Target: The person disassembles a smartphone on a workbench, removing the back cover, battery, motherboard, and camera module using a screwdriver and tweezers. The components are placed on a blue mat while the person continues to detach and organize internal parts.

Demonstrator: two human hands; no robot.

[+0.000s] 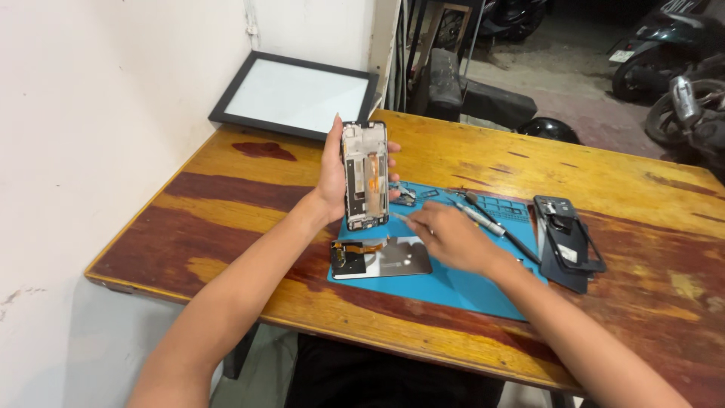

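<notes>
My left hand (333, 175) holds an opened phone frame (365, 175) upright above the table, its bare inside with an orange flex cable facing me. My right hand (451, 236) rests low over the blue work mat (461, 291) and pinches thin metal tweezers (402, 219), whose tip points left toward the phone's lower end. Just in front of the hands a flat silver-and-black phone part with an orange ribbon (380, 258) lies on the mat.
A screwdriver (479, 217) and small loose parts lie on the mat behind my right hand. Dark phone back covers (566, 242) are stacked at the mat's right. A black-framed white panel (296, 95) leans on the wall. Parked scooters stand beyond the wooden table (627, 189).
</notes>
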